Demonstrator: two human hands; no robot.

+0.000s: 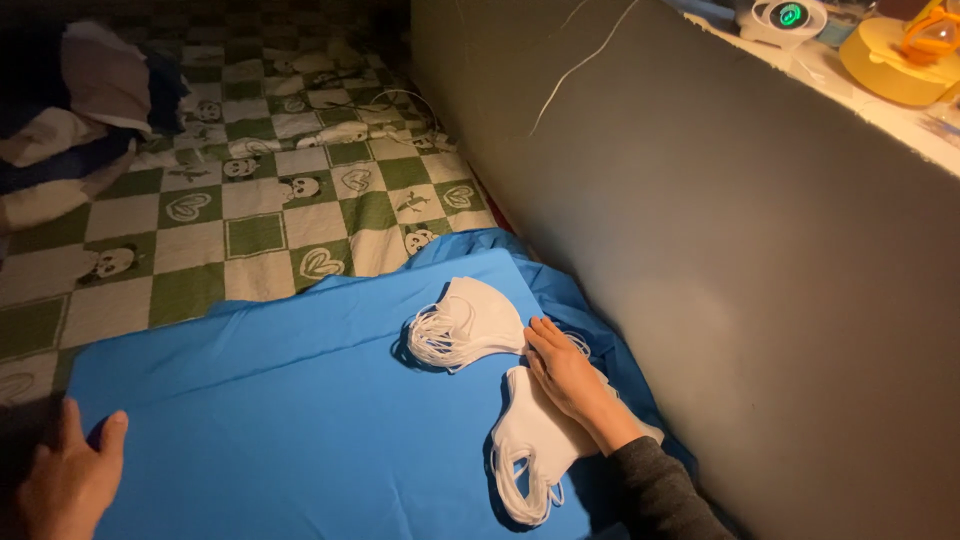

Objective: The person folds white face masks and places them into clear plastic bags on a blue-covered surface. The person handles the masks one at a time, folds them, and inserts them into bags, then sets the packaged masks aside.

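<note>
At far left the left hand rests at the edge of the blue cloth, near the bottom corner of view. Its fingers are open and a bit spread, thumb apart from the rest; it holds nothing. Only the thumb tip seems to touch the cloth, the palm is over the dark part beside it.

Above it, top left, lies a heap of clothes, dark and light pieces mixed. It lies on a green and white checked blanket w/ small cartoon prints, which covers the upper left half of view. A thin white cable lies on the blanket, near the wall.

The blue cloth is spread flat over the blanket, in the lower middle. On it are 2 stacks of white masks. The far stack sits near the cloth's centre-right, its ear loops hanging toward the left. The near stack is closer to the person, loops toward the bottom.

The right hand lies flat on the near stack, fingers straight and pressed together, tips just touching the far stack's edge. A dark sleeve covers the forearm.

At right stands a grey wall. On the ledge above, top right, are a white device w/ a green light and a yellow round thing.
</note>
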